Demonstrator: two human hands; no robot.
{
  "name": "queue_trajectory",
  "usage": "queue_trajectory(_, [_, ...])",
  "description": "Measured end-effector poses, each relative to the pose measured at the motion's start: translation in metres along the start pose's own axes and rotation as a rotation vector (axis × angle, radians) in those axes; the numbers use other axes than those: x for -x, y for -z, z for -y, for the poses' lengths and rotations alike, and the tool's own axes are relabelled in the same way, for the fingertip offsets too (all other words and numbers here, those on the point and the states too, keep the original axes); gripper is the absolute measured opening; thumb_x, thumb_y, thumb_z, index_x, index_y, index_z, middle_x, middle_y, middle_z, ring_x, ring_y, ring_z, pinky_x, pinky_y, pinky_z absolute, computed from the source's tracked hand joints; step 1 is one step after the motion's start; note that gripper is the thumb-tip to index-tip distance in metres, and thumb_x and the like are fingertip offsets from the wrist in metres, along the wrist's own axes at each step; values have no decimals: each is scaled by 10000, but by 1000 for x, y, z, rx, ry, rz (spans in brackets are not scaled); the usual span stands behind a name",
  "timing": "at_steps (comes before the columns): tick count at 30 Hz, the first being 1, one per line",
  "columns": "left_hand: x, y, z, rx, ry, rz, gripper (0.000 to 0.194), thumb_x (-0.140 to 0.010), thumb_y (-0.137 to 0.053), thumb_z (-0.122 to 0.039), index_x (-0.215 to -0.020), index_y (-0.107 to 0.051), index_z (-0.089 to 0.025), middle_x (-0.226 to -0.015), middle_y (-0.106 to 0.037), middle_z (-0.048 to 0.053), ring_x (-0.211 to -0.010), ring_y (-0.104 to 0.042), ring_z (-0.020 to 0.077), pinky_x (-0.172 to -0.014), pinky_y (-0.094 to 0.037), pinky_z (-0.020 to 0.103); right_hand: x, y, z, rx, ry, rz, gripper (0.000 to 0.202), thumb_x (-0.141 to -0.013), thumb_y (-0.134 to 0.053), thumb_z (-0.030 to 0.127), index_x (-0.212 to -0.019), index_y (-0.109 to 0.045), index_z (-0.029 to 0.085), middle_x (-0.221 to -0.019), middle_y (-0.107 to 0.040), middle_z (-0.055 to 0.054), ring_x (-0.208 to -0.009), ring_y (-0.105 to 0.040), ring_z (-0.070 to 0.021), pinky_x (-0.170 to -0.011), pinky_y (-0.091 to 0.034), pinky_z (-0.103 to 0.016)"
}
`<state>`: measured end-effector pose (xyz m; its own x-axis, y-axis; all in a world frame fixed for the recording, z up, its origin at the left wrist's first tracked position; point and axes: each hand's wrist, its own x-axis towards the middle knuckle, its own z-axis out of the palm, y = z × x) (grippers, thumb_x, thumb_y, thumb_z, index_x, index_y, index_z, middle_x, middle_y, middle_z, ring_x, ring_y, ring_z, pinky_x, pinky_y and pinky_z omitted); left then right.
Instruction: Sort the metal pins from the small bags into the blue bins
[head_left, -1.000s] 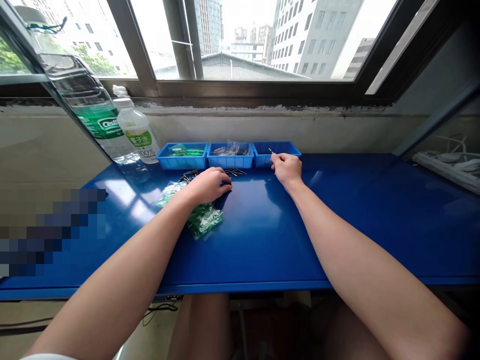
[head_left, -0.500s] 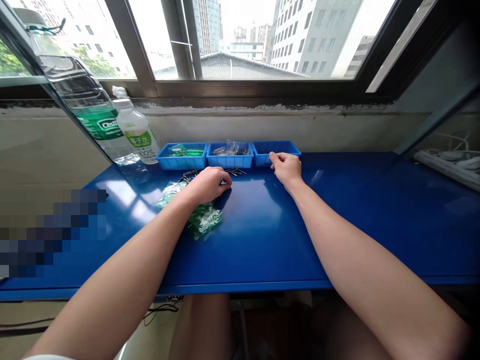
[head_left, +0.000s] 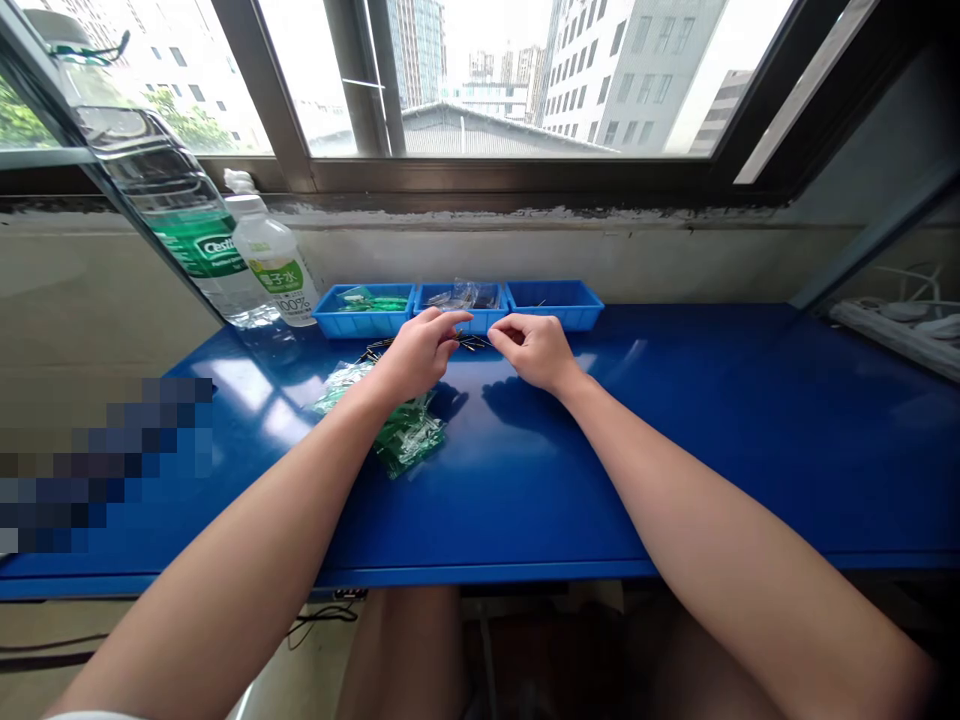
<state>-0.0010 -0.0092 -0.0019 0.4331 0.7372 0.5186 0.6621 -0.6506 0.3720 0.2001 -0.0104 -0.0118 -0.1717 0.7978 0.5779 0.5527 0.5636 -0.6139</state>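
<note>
My left hand (head_left: 420, 352) hovers over the left side of the thin dark pin-like pieces (head_left: 472, 342), its index finger stretched out and the thumb apart, with nothing visible between them. To its right, my right hand (head_left: 534, 350) has thumb and index finger pinched together beside those pieces; whatever lies between the tips is too small to make out. Beneath my left wrist are clear plastic bags with green contents (head_left: 411, 440). A thin small piece (head_left: 540, 303) shows inside the right blue bin (head_left: 559, 318).
The left blue bin (head_left: 364, 324) holds green packets, and the middle blue bin (head_left: 480, 322) holds clear plastic bags. Two bottles, one large (head_left: 199, 245) and one small (head_left: 274, 260), stand at the back left. A power strip (head_left: 900, 335) lies at the far right.
My right hand has moved left and away from the right bin to the dark pieces. My left hand has lifted slightly and its index finger has straightened. A thin piece now shows in the right bin.
</note>
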Motion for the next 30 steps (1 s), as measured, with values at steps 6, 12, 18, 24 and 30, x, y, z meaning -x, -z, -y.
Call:
queue_trajectory(6, [-1,1,-6,91,1,-108,160,-785,-620,-281,-901,-671,-182,-817,-628,33,-709,-580,152,-691,-475,278,5,-4,11,-45,85,108,157,-771,-589,251,-746,-710,154,-654,-661,-17,-552,-516,-114,-555,-392,-238])
queue_trajectory(12, [-1,4,-14,189,60,-180,149,-745,-675,-309,-731,-613,-174,-714,-649,10,-640,-574,137,-620,-459,261,7,-6,16,-108,45,148,196,-791,-605,318,-814,-715,156,-677,-669,-19,-537,-496,-106,-530,-384,-235])
queue_trajectory(18, [-1,5,-16,320,128,-203,241,-728,-705,-395,-734,-619,-170,-694,-658,10,-614,-565,133,-586,-454,256,4,-6,12,-55,28,44,207,-807,-611,345,-848,-703,163,-708,-674,-28,-557,-511,-118,-569,-404,-250])
queue_trajectory(24, [0,4,-14,311,142,-177,237,-737,-691,-392,-730,-637,-162,-684,-657,14,-605,-563,132,-567,-441,251,7,-4,16,-165,39,139,249,-817,-590,372,-792,-701,150,-631,-607,-11,-528,-442,-102,-505,-351,-239])
queue_trajectory(30, [-2,2,-12,277,151,-113,287,-771,-663,-404,-937,-672,-170,-809,-695,35,-685,-609,152,-643,-489,262,5,-4,14,-141,11,116,281,-825,-569,372,-709,-697,150,-616,-607,-15,-547,-470,-114,-523,-350,-249])
